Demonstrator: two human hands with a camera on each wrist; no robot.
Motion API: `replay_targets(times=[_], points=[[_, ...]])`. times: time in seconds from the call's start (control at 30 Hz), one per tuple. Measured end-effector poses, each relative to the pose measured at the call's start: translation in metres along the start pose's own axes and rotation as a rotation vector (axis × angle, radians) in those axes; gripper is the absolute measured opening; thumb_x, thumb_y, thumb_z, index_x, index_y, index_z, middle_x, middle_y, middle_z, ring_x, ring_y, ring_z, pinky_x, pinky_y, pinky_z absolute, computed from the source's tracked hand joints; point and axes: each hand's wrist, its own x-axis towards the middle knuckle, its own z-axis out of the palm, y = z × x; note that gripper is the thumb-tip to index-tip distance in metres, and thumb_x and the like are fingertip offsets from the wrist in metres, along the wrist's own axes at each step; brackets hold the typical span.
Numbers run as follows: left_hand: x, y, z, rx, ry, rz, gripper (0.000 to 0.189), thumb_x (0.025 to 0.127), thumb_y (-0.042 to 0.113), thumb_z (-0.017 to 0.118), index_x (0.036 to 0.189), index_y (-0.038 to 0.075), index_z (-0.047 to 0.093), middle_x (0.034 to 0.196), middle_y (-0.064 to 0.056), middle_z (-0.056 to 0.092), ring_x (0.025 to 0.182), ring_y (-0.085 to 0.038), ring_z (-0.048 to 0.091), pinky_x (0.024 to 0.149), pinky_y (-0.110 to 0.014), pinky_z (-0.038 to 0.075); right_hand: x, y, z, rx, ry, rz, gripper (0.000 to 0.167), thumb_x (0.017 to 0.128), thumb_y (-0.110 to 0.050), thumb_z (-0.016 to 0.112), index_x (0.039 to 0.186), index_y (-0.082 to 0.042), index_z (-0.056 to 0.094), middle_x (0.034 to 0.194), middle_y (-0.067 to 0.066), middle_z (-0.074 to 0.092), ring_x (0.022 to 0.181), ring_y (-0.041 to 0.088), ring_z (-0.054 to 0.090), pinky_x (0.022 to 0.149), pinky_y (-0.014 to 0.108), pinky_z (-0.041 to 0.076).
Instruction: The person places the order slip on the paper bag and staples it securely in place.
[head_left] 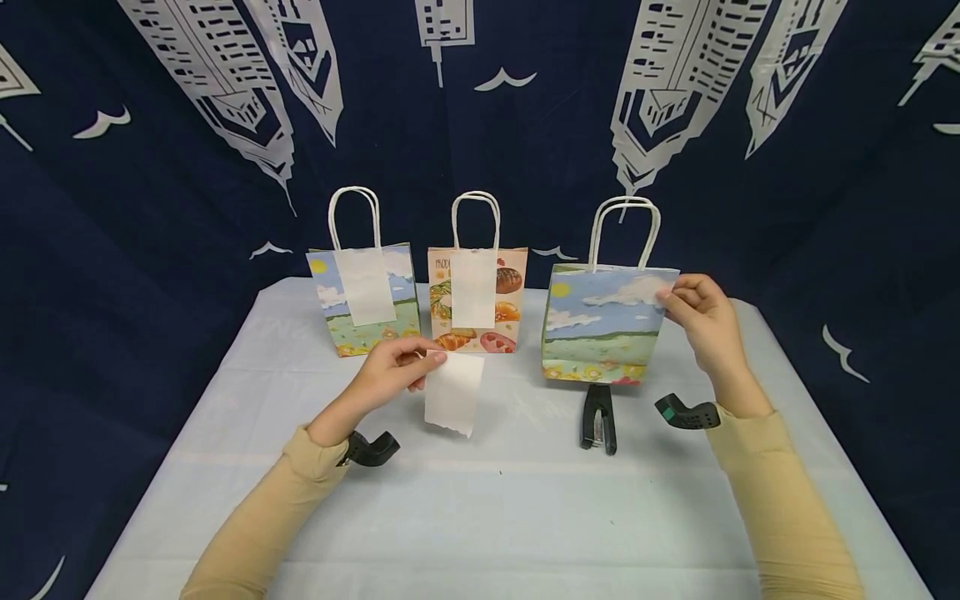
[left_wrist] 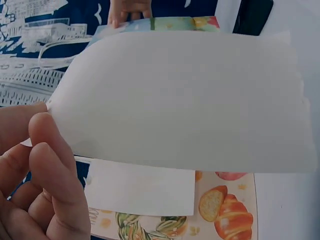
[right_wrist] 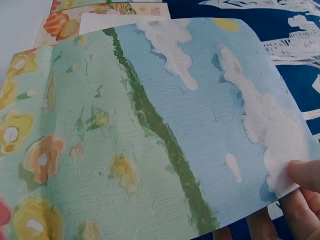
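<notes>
Partly covered letters (head_left: 442, 264) reading "PROD" stand on the bread-print bag (head_left: 507, 310).

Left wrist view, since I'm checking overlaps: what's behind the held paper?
Parts of the bread-print bag, its white slip and the landscape bag show past the held paper; what it covers is hidden.
</notes>
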Motion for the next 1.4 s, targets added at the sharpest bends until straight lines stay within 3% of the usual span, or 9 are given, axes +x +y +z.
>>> replay_targets(times=[0.17,0.27,0.57,0.77,0.97,1.13,1.4], points=[[0.008,-0.015,0.004,-0.025,0.011,0.025,0.015,0.090,0.003,0.062,0.101,-0.006,0.066,0.056,-0.013,0.054,0.050,-0.029,0.048,0.047,-0.030,0.041,-0.004,0.000,0.010,-0.020,-0.023,-0.003,0.013,0.089,-0.002,0.062,0.093,-0.011,0.055,0.080,-0.008,0.062,0.077,0.004,0.057,0.073,0.011,0.050],[0.011,-0.019,0.006,-0.044,0.012,0.039,0.016,0.089,0.006,0.064,0.101,-0.004,0.066,0.056,-0.011,0.055,0.048,-0.024,0.049,0.047,-0.029,0.041,-0.007,0.001,0.016,-0.022,-0.034,0.004,0.012,0.089,-0.003,0.063,0.093,-0.012,0.055,0.081,-0.006,0.062,0.078,0.004,0.057,0.073,0.012,0.050],[0.012,-0.011,0.011,-0.084,0.009,0.049,0.017,0.088,0.010,0.067,0.101,-0.001,0.066,0.067,-0.010,0.061,0.050,-0.018,0.054,0.048,-0.025,0.042,-0.012,0.002,0.031,0.042,-0.093,0.005,0.015,0.089,0.002,0.061,0.094,-0.011,0.056,0.079,-0.009,0.065,0.077,0.003,0.058,0.074,0.014,0.050],[0.016,-0.007,0.014,-0.094,0.008,0.057,0.017,0.088,0.007,0.066,0.102,-0.003,0.066,0.068,-0.012,0.061,0.050,-0.017,0.054,0.047,-0.025,0.042,-0.016,0.002,0.041,0.039,-0.138,0.020,0.013,0.089,-0.003,0.064,0.096,-0.011,0.057,0.081,-0.008,0.066,0.078,0.004,0.058,0.075,0.015,0.050],[0.019,-0.004,0.016,-0.093,0.018,0.099,0.014,0.087,0.008,0.067,0.097,-0.002,0.067,0.069,-0.011,0.060,0.051,-0.023,0.054,0.048,-0.024,0.042,-0.019,0.002,0.051,0.035,-0.179,0.042,0.013,0.088,-0.008,0.066,0.096,-0.009,0.055,0.082,-0.003,0.067,0.078,0.006,0.059,0.075,0.018,0.051],[0.022,-0.002,0.018,-0.085,0.044,0.124,0.013,0.086,0.009,0.070,0.093,-0.002,0.067,0.071,-0.009,0.063,0.052,-0.029,0.054,0.047,-0.025,0.042,-0.023,0.002,0.061,0.042,-0.208,0.060,0.011,0.090,-0.005,0.063,0.096,-0.005,0.054,0.080,-0.002,0.066,0.078,0.007,0.059,0.076,0.019,0.052],[0.025,0.003,0.022,-0.091,0.122,0.090,0.012,0.083,0.004,0.072,0.090,-0.005,0.068,0.072,-0.008,0.065,0.051,-0.017,0.055,0.048,-0.023,0.043,-0.030,0.004,0.074,0.044,-0.243,0.082,0.011,0.091,-0.002,0.059,0.098,-0.001,0.051,0.079,-0.009,0.065,0.079,0.006,0.059,0.076,0.020,0.052]])
